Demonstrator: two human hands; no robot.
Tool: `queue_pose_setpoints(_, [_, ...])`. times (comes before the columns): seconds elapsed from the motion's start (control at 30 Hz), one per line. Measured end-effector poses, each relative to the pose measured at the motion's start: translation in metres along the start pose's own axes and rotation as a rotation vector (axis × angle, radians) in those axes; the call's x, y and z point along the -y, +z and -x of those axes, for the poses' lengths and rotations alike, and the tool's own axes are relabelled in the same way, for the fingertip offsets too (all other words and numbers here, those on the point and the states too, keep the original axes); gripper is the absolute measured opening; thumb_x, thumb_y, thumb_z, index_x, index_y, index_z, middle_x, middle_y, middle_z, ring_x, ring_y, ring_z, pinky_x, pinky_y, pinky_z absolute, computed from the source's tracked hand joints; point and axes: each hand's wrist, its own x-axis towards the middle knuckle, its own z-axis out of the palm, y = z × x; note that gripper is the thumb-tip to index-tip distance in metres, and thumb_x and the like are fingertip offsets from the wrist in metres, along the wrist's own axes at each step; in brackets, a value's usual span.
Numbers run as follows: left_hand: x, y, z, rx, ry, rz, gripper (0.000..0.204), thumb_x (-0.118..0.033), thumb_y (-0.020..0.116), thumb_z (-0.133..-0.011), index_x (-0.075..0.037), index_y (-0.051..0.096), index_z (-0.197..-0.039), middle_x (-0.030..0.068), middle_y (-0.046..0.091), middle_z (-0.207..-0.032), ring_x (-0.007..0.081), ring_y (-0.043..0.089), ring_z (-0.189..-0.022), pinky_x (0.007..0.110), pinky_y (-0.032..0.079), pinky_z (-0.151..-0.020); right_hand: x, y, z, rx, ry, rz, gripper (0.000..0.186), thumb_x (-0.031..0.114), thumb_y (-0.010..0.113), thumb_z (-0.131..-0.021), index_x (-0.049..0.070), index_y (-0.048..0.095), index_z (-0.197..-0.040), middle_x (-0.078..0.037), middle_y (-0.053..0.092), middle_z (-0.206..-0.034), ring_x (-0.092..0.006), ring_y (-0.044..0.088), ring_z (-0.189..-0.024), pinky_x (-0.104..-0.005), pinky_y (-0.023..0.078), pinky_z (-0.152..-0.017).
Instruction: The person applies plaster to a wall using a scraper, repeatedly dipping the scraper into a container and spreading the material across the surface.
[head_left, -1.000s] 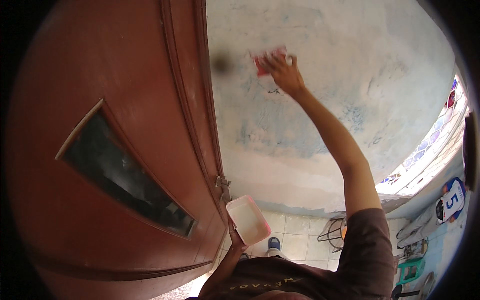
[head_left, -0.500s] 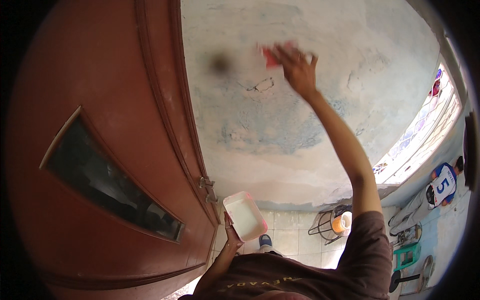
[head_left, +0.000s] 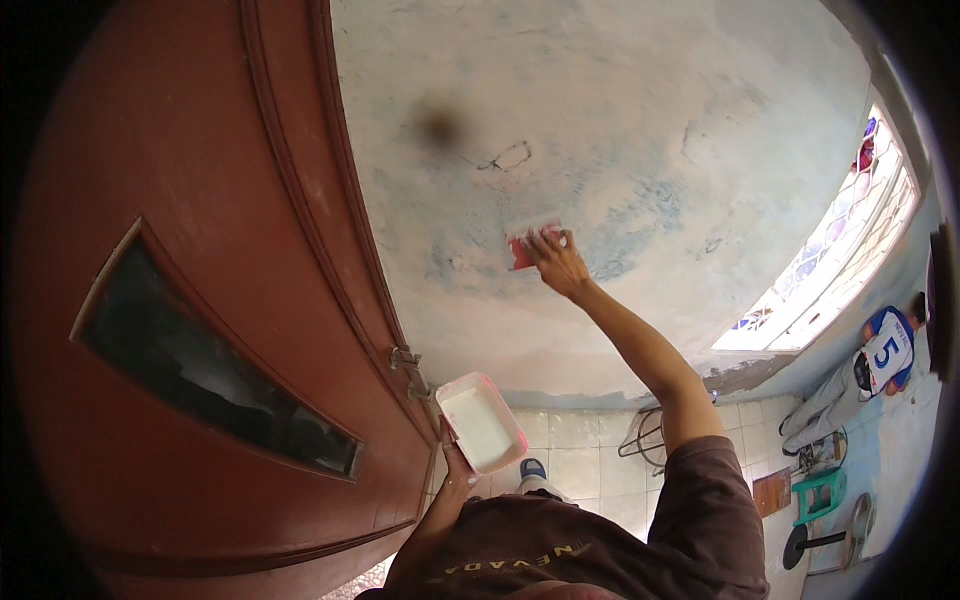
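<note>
My right hand (head_left: pixel 556 262) grips a flat red scraper (head_left: pixel 520 252) and presses it against the patchy wall (head_left: pixel 600 120). Whitish paste shows along the scraper's upper edge. Under a dark cracked outline, the blade lies over a bluish, unevenly coated patch. Down by my body, my left hand (head_left: pixel 457 465) is wrapped round the left side of a pink-rimmed rectangular tub (head_left: pixel 522 440). White paste (head_left: pixel 480 425) fills the bottom of the tub. Most of the left fingers are hidden behind it.
A reddish-brown door (head_left: pixel 180 150) with a metal latch (head_left: pixel 405 360) stands close on the left. To the right is a barred window (head_left: pixel 820 260). Beyond it, another person (head_left: pixel 885 350) stands by the side wall near a green stool (head_left: pixel 818 495). A wire stand (head_left: pixel 640 440) sits on the tiles.
My right hand has brought the scraper down the wall, from above the cracked outline to below it. My left hand still holds the tub, nearly in place.
</note>
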Motion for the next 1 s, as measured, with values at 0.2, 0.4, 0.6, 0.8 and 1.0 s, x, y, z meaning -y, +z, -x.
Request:
queue_pose_setpoints(0.2, [-0.006, -0.037, -0.001, 0.067, -0.048, 0.081, 0.068, -0.067, 0.049, -0.099, -0.017, 0.054, -0.145, 0.0048, 0.063, -0.138, 0.0270, 0.064, -0.122, 0.049, 0.052, -0.105, -0.085, -0.070, -0.095, -0.361, 0.211, -0.068, 0.053, 0.012, 0.064, -0.086, 0.019, 0.063, -0.138, -0.006, 0.065, -0.129, -0.0227, 0.058, -0.122, -0.0658, 0.036, -0.101])
queue_pose_setpoints(0.4, [0.005, 0.001, 0.019, 0.018, -0.039, 0.029, 0.068, -0.068, 0.051, -0.097, -0.019, 0.054, -0.145, 0.0044, 0.063, -0.139, 0.0282, 0.063, -0.123, 0.051, 0.051, -0.105, -0.223, -0.174, -0.184, -0.659, 0.434, 0.179, 0.042, 0.015, 0.064, -0.091, 0.025, 0.067, -0.132, 0.003, 0.069, -0.131, -0.0186, 0.064, -0.114, -0.0532, 0.038, -0.100])
queue_pose_setpoints(0.6, [0.007, -0.022, 0.014, 0.005, -0.060, 0.093, 0.067, -0.067, 0.054, -0.096, -0.019, 0.057, -0.142, 0.0040, 0.063, -0.139, 0.0270, 0.063, -0.123, 0.050, 0.050, -0.106, -0.080, -0.030, -0.082, -0.366, 0.351, 0.159, 0.050, 0.017, 0.066, -0.087, 0.017, 0.064, -0.137, -0.002, 0.061, -0.142, -0.0224, 0.058, -0.122, -0.0631, 0.038, -0.103])
queue_pose_setpoints(0.8, [0.001, -0.023, 0.019, 0.012, -0.006, 0.059, 0.068, -0.067, 0.054, -0.096, -0.017, 0.057, -0.143, 0.0043, 0.065, -0.136, 0.0278, 0.064, -0.122, 0.050, 0.051, -0.105, 0.054, 0.006, 0.020, 0.421, 0.356, -0.473, 0.043, 0.007, 0.057, -0.090, 0.015, 0.068, -0.130, -0.006, 0.069, -0.128, -0.0218, 0.063, -0.118, -0.0568, 0.035, -0.106])
queue_pose_setpoints(1.0, [-0.003, -0.026, 0.016, 0.030, -0.022, 0.116, 0.069, -0.068, 0.055, -0.095, -0.017, 0.058, -0.141, 0.0053, 0.064, -0.138, 0.0284, 0.063, -0.123, 0.053, 0.052, -0.104, -0.028, -0.097, -0.103, -0.325, 0.197, -0.225, 0.044, 0.007, 0.063, -0.090, 0.020, 0.068, -0.132, -0.001, 0.067, -0.135, -0.0208, 0.060, -0.123, -0.0530, 0.036, -0.107])
